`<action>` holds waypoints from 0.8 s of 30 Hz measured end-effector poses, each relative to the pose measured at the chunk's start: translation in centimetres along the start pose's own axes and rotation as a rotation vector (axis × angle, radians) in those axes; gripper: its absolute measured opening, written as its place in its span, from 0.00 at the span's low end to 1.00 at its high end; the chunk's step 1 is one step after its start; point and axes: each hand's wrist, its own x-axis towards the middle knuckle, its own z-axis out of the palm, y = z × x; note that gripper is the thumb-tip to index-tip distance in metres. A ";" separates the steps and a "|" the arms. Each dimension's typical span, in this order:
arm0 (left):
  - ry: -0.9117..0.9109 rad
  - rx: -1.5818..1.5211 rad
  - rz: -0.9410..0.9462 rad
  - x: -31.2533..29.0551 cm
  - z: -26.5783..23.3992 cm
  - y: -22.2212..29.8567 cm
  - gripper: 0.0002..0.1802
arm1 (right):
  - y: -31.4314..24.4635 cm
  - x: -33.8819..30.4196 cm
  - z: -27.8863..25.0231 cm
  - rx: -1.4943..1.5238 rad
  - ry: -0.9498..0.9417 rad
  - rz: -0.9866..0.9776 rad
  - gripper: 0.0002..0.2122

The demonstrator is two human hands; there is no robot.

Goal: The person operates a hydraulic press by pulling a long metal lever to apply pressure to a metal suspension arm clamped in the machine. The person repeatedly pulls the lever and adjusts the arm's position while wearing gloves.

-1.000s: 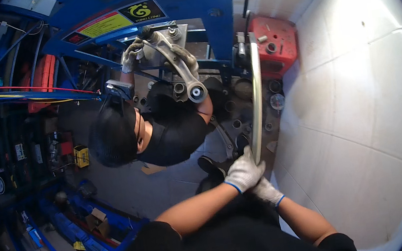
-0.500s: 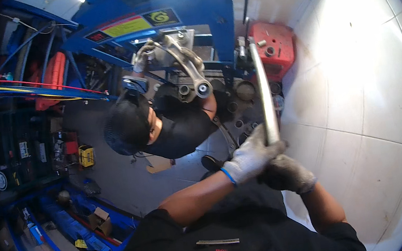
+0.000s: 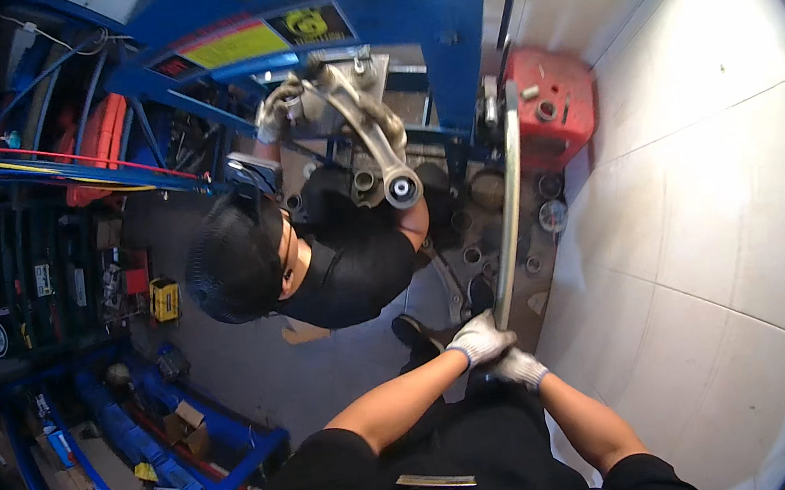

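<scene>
A long metal pipe (image 3: 508,201) runs from my hands to the far side, where its far end lies beside a red metal box (image 3: 553,103). My left hand (image 3: 481,339), in a pale knit glove, is closed round the near end of the pipe. Just below it, my right hand (image 3: 519,367), gloved too, is closed at the pipe's end, its fingers partly hidden. Ahead, a co-worker (image 3: 346,265) in a black cap and shirt holds a metal control arm (image 3: 369,135) with gloved hands at a blue press frame (image 3: 404,18).
Round metal sleeves (image 3: 472,255) and another arm-shaped part (image 3: 446,282) lie on the floor near the co-worker's feet. A pale tiled wall (image 3: 692,208) rises on the right. Blue metal racking (image 3: 242,459) holds parts at the lower left, with a yellow box (image 3: 165,299) beyond it.
Both my hands have come down toward my body and slightly left, bringing the pipe's near end lower. The co-worker still holds the control arm at the press.
</scene>
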 end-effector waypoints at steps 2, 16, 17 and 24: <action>-0.018 -0.278 0.132 -6.1 -2.7 4.4 0.39 | -5.9 -7.0 -3.3 0.703 -0.002 0.062 0.28; 0.173 0.122 -0.136 -4.4 5.1 3.5 0.41 | 1.6 -5.7 1.2 -0.061 -0.231 0.147 0.27; 0.225 0.149 -0.213 -1.9 6.0 1.1 0.38 | 3.5 -6.3 1.9 0.068 -0.084 0.355 0.25; 0.016 -0.057 -0.226 0.3 4.9 -0.4 0.38 | 3.6 -16.8 -4.9 0.878 0.634 0.683 0.15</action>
